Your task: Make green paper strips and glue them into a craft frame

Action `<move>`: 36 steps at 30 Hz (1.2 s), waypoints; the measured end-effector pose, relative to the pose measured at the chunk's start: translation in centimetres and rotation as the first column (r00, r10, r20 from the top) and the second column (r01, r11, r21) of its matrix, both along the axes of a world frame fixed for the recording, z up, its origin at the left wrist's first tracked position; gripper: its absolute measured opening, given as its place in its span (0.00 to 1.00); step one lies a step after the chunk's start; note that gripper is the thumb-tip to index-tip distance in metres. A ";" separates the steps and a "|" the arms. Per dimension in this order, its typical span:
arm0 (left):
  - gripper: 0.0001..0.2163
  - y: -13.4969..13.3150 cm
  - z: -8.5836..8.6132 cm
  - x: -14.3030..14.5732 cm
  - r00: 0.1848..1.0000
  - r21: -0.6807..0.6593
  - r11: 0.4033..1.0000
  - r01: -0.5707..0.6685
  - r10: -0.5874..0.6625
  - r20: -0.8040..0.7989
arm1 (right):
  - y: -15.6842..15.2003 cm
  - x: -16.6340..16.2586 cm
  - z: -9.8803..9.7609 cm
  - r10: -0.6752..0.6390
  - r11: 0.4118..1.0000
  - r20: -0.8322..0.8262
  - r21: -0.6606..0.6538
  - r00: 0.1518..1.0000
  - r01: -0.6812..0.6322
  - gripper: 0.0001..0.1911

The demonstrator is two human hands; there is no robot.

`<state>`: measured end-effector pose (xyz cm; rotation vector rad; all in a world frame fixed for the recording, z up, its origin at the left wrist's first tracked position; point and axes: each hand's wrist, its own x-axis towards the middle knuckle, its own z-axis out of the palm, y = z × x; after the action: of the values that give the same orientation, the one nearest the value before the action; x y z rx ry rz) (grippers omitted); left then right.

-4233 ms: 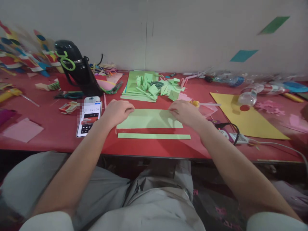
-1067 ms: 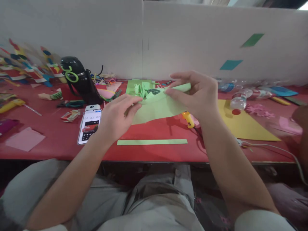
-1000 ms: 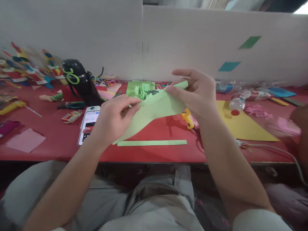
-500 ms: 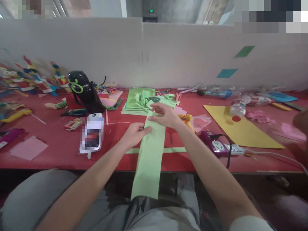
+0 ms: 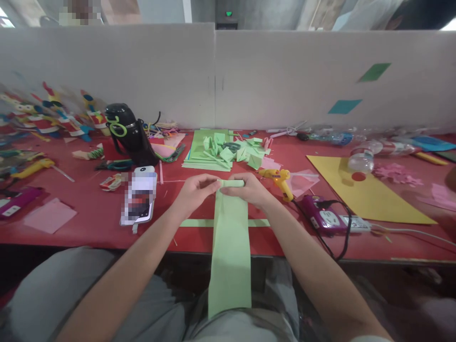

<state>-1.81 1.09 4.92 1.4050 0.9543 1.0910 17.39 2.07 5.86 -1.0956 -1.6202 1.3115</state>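
Let the hands be the centre of the clock, with twelve pointing away from the person. The left hand [image 5: 196, 189] pinches, thumb against fingers, the left corner of a green sheet [image 5: 231, 247] at its far end; the right hand [image 5: 253, 189] pinches the right corner in the same manner. This end is turned over into a narrow fold or roll, and probably each corner is held so that the turn comes out even. The sheet runs towards six o'clock, over a thin green strip [image 5: 197, 223], and passes the table edge to the lap. Perhaps it lies lengthwise so that its short end is across both thumbs.

A yellow glue gun [image 5: 281, 179] lies at three o'clock, seemingly within easy reach of the right hand. The red table [image 5: 107, 228] carries many scraps. At twelve there is a pile of green paper pieces [image 5: 228, 153], at nine a phone [image 5: 140, 202], at ten a black bottle [image 5: 131, 135]. Behind rises a pale partition [image 5: 160, 71]; above it, near twelve, a small green sign [image 5: 228, 14] glows.
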 end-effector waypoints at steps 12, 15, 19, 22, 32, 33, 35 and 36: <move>0.13 -0.2 -0.2 -0.3 0.987 0.124 0.986 -0.110 0.123 -0.100 | -0.2 -0.4 -0.9 -0.025 0.998 0.061 0.058 0.998 0.022 0.21; 0.12 -0.2 -0.2 -0.4 0.987 0.131 0.985 -0.115 0.129 -0.101 | -0.2 -0.4 -0.9 -0.022 0.997 0.062 0.071 0.998 0.018 0.20; 0.12 -0.1 -0.3 -0.4 0.986 0.152 0.982 -0.108 0.125 -0.110 | -0.5 -0.5 -0.6 -0.016 0.997 0.061 0.075 0.998 0.011 0.20; 0.11 0.0 -0.4 -0.4 0.984 0.175 0.978 -0.110 0.132 -0.117 | -0.6 -0.6 -0.4 -0.005 0.998 0.046 0.062 0.999 0.002 0.20; 0.17 -0.4 0.2 -0.1 0.983 0.148 0.987 -0.066 0.090 -0.158 | 0.2 -0.3 -0.9 -0.041 0.996 -0.126 -0.081 0.991 0.031 0.18; 0.18 -0.5 0.2 0.0 0.984 0.131 0.989 -0.071 0.091 -0.155 | 0.3 -0.3 -1.0 -0.037 0.996 -0.133 -0.091 0.990 0.025 0.17; 0.21 -0.5 0.1 0.1 0.985 0.098 0.992 -0.082 0.096 -0.144 | 0.4 -0.2 -1.1 -0.017 0.996 -0.138 -0.089 0.990 0.005 0.16; 0.22 -0.5 0.0 0.2 0.986 0.084 0.993 -0.087 0.098 -0.139 | 0.4 -0.2 -1.2 -0.008 0.997 -0.137 -0.079 0.991 -0.003 0.16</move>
<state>-1.63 0.55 4.96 1.5316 1.0987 1.1181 17.23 2.47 4.70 -1.0301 -1.4762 1.4286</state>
